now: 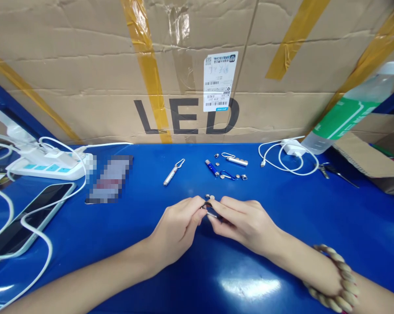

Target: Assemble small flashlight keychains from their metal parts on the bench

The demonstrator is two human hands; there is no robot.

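My left hand [180, 220] and my right hand [245, 220] meet over the blue table, both closed. Between their fingertips they pinch a small black keychain flashlight [212, 213] with a curved black clip; most of it is hidden by my fingers. Just beyond my fingers lie a small metal cap [207, 196] and a button cell [212, 197]. Farther back are a blue keychain flashlight [211, 168], a blue carabiner clip [227, 175], a silver flashlight [237, 162] with its clip, and several loose cells and caps. Another silver flashlight [169, 176] with a clip lies to the left.
A large cardboard box [101, 74] stands along the back. At left are a white power strip [53, 168], cables and a phone [29, 218]. To the right are a white charger [293, 147], tweezers or scissors-like tool [339, 172], a bottle [347, 115] and cardboard [367, 157].
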